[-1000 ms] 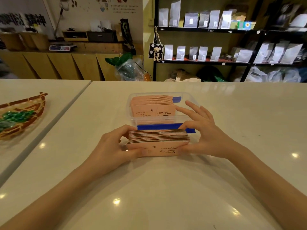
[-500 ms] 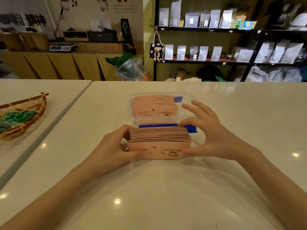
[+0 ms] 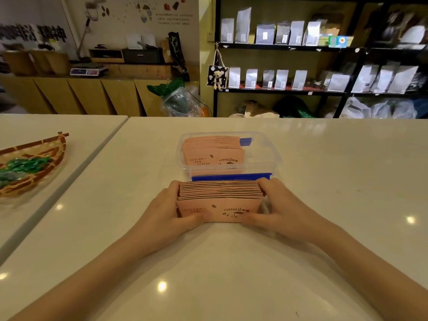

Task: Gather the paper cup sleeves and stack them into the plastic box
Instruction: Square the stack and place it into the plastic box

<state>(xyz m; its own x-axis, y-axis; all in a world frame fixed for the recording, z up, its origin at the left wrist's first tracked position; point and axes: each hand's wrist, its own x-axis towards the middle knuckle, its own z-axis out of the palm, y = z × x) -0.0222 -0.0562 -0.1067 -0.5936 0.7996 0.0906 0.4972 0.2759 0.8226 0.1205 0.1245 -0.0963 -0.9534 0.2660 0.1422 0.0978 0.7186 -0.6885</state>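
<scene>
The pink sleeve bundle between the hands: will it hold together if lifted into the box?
Probably only while squeezed: the sleeve bundle is many loose flat sheets, so it may fan or slip apart. The left hand and right hand clamp both ends. It looks like light paper, stiff on edge.

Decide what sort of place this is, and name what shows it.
Probably a coffee shop: shelves of sealed pouches, a counter scale, and "COFFEE" cup sleeves pressed between the left hand and right hand.
</scene>
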